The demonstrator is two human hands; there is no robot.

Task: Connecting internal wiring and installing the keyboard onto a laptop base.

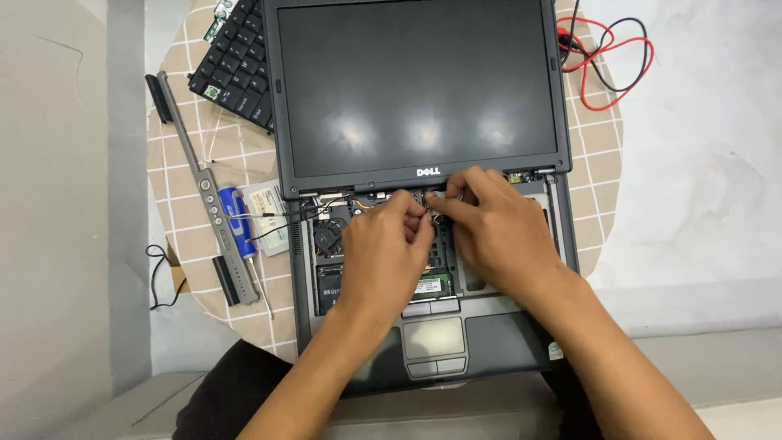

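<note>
A dark grey laptop [489,326] lies open on a checked mat, its keyboard removed and its inner boards exposed. The black screen [415,81] is folded back flat. My left hand [383,253] and my right hand [497,232] meet over the open bay just below the hinge. The fingertips of both pinch at a small part or cable there, and the fingers hide what it is. A green memory board [432,285] shows between my wrists, and a round fan [328,236] sits left of my left hand.
The removed black keyboard [232,65] lies at the back left. A grey hinge-cover strip [208,191] and a blue-handled screwdriver [238,222] lie left of the laptop. Red and black test leads [607,57] coil at the back right. A black wire [159,269] hangs off the mat's left edge.
</note>
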